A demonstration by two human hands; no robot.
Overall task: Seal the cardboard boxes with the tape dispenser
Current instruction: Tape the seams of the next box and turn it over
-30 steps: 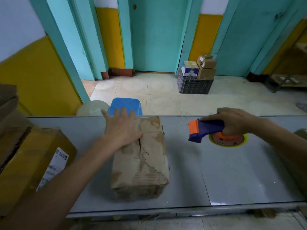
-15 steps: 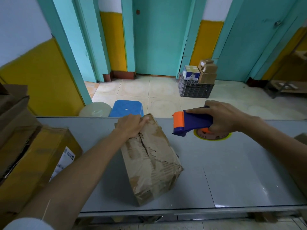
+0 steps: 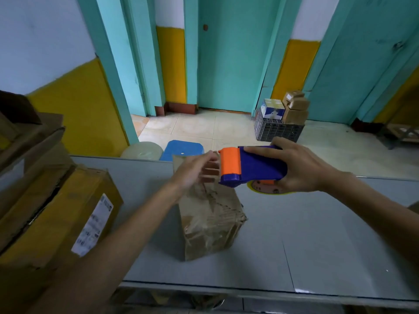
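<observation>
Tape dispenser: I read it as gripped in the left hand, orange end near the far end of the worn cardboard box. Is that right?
Wrong hand. The head view shows the tape dispenser gripped in the right hand, not the left; the left hand is at the far end of the worn cardboard box, blurred. The orange end is indeed near that far end.

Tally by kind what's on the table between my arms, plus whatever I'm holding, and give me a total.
Worn cardboard box: 1
Blue-and-orange tape dispenser, held in the right hand: 1
Total: 2
</observation>
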